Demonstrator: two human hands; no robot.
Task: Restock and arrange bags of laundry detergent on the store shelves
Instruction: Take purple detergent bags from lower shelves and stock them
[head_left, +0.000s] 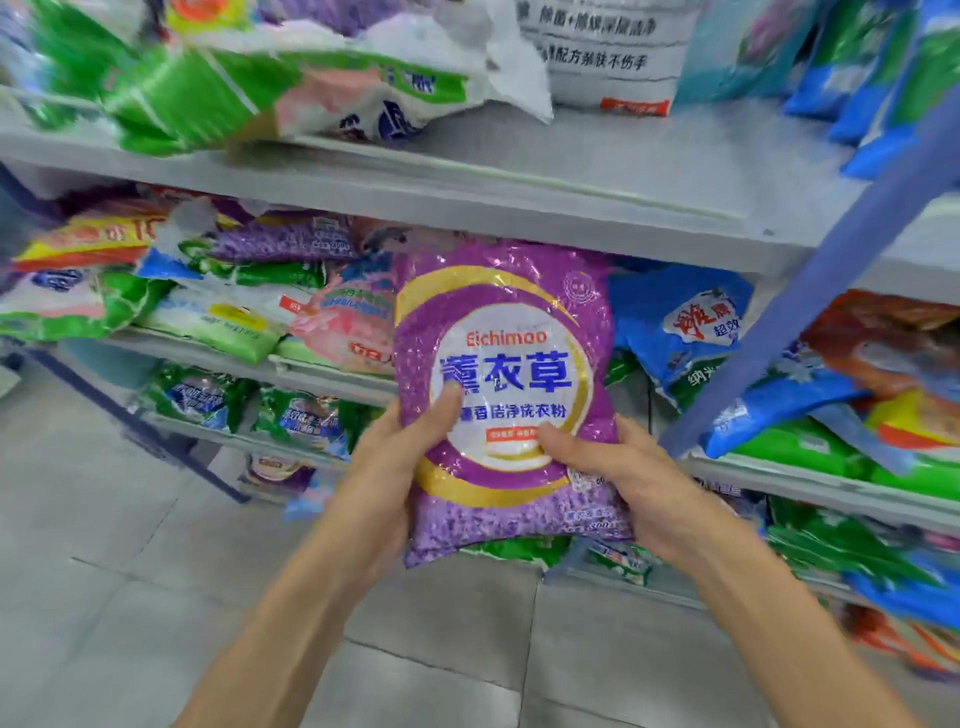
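Underfoot, grey tiled floor (130, 597) across lower frame; grey shelves (519, 176) above, crowded with slumped detergent bags (218, 322), blue post (810, 312) at right. Centre frame: purple bag (498, 291), upright before middle shelf, label "Eichimoo", gripped by left hand (384, 467) and right hand (623, 473), thumbs on front.

the bag (501, 395) is held upright before the shelves, left hand (384, 462) on its left edge, right hand (623, 478) on its right. behind it other bags (218, 317) lie heaped on the middle shelf (332, 376) (more on the top shelf (519, 176) above), with the floor (130, 571) below.
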